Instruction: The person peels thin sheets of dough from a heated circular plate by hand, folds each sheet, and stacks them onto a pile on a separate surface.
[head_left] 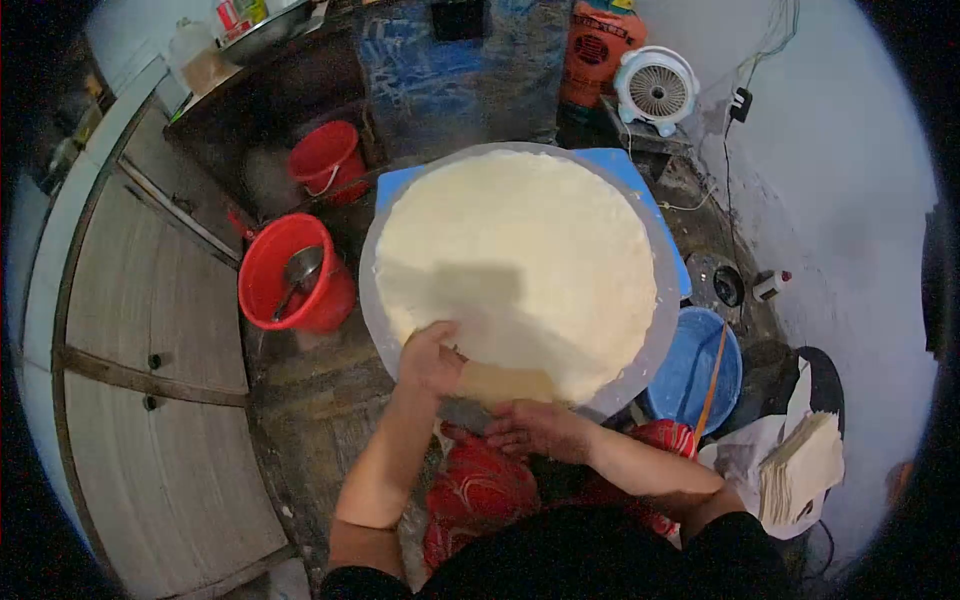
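A broad round layer of pale cream, dough-like material (pixel 530 240) covers most of a round translucent board (pixel 655 365). At its near edge is a tan flat piece (pixel 508 382), roughly rectangular, lying between my two hands. My left hand (pixel 433 362) grips the left end of this piece, its thumb and fingers over the rim of the layer. Below the piece's near edge, my right hand (pixel 540 430) is closed with its thumb along that edge and its fingers curled underneath, slightly blurred. My red patterned clothing (pixel 480 490) shows just below both hands.
Under the board is a blue support (pixel 605 160). Left of it stand a red bucket (pixel 262 262) holding a metal ladle (pixel 302 268) and another red bucket (pixel 325 152). To the right are a blue basin (pixel 712 350) with a stick, a stack of off-white sheets (pixel 805 465) and a white fan (pixel 657 90).
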